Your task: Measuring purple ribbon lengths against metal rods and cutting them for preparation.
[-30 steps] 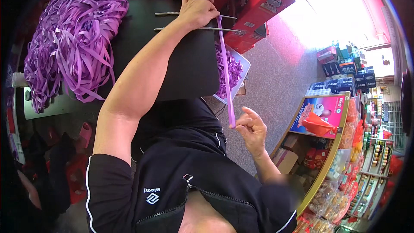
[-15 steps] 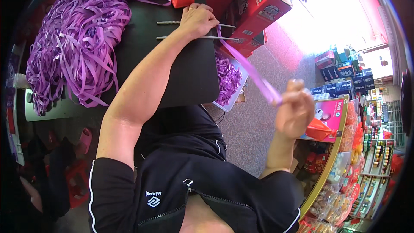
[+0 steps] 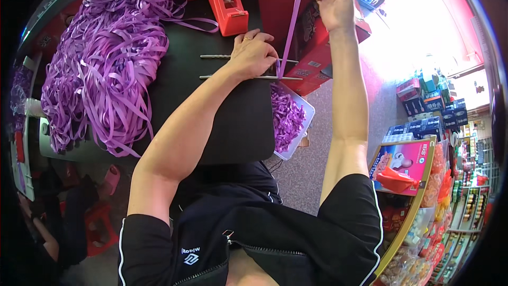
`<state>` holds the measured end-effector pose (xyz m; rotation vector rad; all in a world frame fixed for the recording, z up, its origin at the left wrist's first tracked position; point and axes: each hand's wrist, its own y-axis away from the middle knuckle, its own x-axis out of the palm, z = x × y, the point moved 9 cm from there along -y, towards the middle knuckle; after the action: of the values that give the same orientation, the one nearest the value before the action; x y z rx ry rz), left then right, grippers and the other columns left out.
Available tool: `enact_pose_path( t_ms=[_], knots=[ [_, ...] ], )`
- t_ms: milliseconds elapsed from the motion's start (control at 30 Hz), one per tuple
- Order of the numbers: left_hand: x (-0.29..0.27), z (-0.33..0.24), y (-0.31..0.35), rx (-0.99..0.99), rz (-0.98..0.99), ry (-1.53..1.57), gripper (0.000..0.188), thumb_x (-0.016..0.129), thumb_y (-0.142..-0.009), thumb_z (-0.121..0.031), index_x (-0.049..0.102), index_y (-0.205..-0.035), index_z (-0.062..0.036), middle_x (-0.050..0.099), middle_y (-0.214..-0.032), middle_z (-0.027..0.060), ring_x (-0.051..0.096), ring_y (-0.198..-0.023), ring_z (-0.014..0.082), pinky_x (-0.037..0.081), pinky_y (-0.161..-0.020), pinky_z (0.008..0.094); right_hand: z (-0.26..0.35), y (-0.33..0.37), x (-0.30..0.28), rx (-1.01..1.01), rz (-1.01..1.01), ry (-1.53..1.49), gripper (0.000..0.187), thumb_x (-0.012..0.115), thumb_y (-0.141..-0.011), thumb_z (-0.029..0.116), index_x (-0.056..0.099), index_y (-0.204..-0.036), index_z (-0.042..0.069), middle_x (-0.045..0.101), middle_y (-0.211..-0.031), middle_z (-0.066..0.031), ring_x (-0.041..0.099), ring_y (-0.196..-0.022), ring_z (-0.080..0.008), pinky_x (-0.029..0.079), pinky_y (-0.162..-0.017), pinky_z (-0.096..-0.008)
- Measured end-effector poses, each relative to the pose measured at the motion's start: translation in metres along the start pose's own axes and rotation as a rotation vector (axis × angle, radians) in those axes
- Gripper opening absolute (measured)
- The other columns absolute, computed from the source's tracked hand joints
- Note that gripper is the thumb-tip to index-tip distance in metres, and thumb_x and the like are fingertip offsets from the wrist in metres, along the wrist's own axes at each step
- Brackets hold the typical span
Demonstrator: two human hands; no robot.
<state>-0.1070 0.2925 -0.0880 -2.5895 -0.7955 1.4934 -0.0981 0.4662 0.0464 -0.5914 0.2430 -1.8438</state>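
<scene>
Two thin metal rods stick out side by side past the right edge of a black tabletop. My left hand rests over them, its fingers curled and pinching a purple ribbon at the rods. From there the purple ribbon runs taut up to the fingertips of my right hand, raised at the far right. The ribbon's end lies at those fingertips; the other fingers are partly spread. A big heap of purple ribbon covers the table's left side.
A red tape dispenser stands just beyond my left hand. Below the table's right edge, a pale plastic bin holds purple ribbon pieces. Red cartons stand at the far right. Goods shelves line the right; a person's arm shows lower left.
My right hand has swung from the lower right to far up, drawing the ribbon upward with it. My left hand stays at the rods. The whole view has shifted slightly.
</scene>
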Motion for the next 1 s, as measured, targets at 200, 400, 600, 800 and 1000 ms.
enact_pose_path(
  t_ms=[200, 400, 600, 800, 1000],
  knots=[
    [-0.002, 0.002, 0.002, -0.051, 0.052, -0.005, 0.023, 0.061, -0.083, -0.028, 0.074, -0.098, -0.0159, 0.050, -0.136, 0.0040, 0.029, -0.138, 0.0320, 0.020, -0.111, 0.0479, -0.092, -0.015, -0.028, 0.214, -0.063, -0.050, 0.055, 0.030, -0.102, 0.044, 0.038, -0.138, 0.003, 0.059, -0.122, -0.0270, 0.053, -0.080, -0.0147, 0.039, -0.071, -0.0246],
    [-0.005, 0.004, 0.006, -0.049, 0.037, 0.009, 0.023, 0.060, -0.084, -0.027, 0.073, -0.097, -0.0133, 0.051, -0.135, 0.0045, 0.030, -0.137, 0.0324, 0.020, -0.112, 0.0467, -0.167, -0.007, -0.036, 0.268, -0.114, -0.247, 0.058, 0.027, -0.102, 0.044, 0.033, -0.141, 0.002, 0.063, -0.118, -0.0241, 0.051, -0.079, -0.0143, 0.038, -0.075, -0.0232],
    [-0.007, 0.000, 0.005, -0.044, 0.017, 0.017, 0.022, 0.061, -0.084, -0.026, 0.073, -0.096, -0.0117, 0.051, -0.134, 0.0045, 0.030, -0.137, 0.0314, 0.020, -0.112, 0.0455, -0.229, 0.033, -0.069, 0.364, -0.195, -0.381, 0.060, 0.032, -0.101, 0.045, 0.033, -0.143, 0.003, 0.061, -0.123, -0.0209, 0.053, -0.090, -0.0181, 0.039, -0.085, -0.0262],
    [-0.006, -0.003, 0.004, -0.038, 0.009, 0.015, 0.022, 0.062, -0.084, -0.026, 0.072, -0.095, -0.0109, 0.051, -0.135, 0.0047, 0.031, -0.137, 0.0315, 0.020, -0.113, 0.0441, -0.266, 0.067, -0.090, 0.404, -0.265, -0.365, 0.058, 0.036, -0.100, 0.046, 0.035, -0.143, 0.008, 0.060, -0.125, -0.0182, 0.057, -0.099, -0.0225, 0.041, -0.092, -0.0348],
    [-0.011, -0.007, 0.002, -0.043, -0.034, 0.010, 0.017, 0.064, -0.082, -0.022, 0.072, -0.094, -0.0119, 0.051, -0.135, 0.0080, 0.034, -0.136, 0.0320, 0.024, -0.111, 0.0452, -0.302, 0.123, -0.077, 0.368, -0.058, 0.118, 0.049, 0.039, -0.098, 0.037, 0.046, -0.137, 0.007, 0.063, -0.118, -0.0143, 0.058, -0.109, -0.0242, 0.046, -0.091, -0.0360]
  ],
)
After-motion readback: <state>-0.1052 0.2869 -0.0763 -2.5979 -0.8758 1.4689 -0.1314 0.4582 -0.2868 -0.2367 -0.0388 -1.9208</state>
